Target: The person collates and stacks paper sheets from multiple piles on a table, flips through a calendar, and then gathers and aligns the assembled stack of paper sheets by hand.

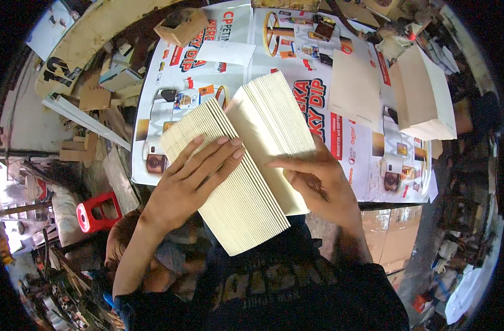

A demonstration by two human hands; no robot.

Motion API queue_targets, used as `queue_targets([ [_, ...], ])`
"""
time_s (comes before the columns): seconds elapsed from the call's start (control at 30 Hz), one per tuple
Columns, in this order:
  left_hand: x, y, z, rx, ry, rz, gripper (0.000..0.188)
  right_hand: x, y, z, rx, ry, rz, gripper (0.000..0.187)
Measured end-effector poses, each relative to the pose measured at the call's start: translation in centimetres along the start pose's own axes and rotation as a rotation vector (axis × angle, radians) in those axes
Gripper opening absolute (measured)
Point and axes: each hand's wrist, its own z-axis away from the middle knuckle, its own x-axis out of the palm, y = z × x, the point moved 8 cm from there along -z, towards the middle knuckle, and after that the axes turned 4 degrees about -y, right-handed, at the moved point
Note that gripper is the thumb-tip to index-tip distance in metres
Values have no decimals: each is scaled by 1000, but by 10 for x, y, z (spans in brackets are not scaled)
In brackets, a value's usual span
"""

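Note:
A thick stack of cream folded paper (246, 198) lies fanned out in front of my body, over the table's near edge. It is parted into a left bundle and a right bundle (276, 110), each showing many close, stepped edges. My left hand (194, 176) rests flat on the left bundle, fingers stretched out across it; its thumb is hidden. At the right bundle's lower right side, my right hand (321, 185) grips the paper, its index finger laid over the bundle's face. The other fingers of that hand are partly hidden.
A printed poster sheet (238, 83) covers the table. On it lie a white paper (225, 53), a cream sheet (355, 88), a cream paper stack (423, 94) and an open cardboard box (181, 27). A red plastic stool (99, 212) stands at the left, beside another person.

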Motion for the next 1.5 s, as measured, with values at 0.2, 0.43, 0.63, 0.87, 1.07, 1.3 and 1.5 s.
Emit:
queue_targets([
  [0.2,0,2,-1,-8,6,23,54,2,-23,-2,-180,42,110,54],
  [0.43,10,-8,7,-66,6,134,59,9,-12,-5,-94,-72,21,59],
  [0.63,0,-3,3,6,67,9,59,7,-6,1,14,-37,22,51],
  [0.87,1,-2,7,-4,86,31,59,13,-33,-5,-206,-1,229,43],
  [1.07,0,-3,11,0,120,23,59,21,-30,-7,-199,-38,104,52],
  [1.3,6,-9,19,-11,161,107,58,18,-29,-5,-209,16,172,45],
  [1.5,8,-11,23,-4,188,112,55,22,-13,-6,-79,-119,48,36],
])
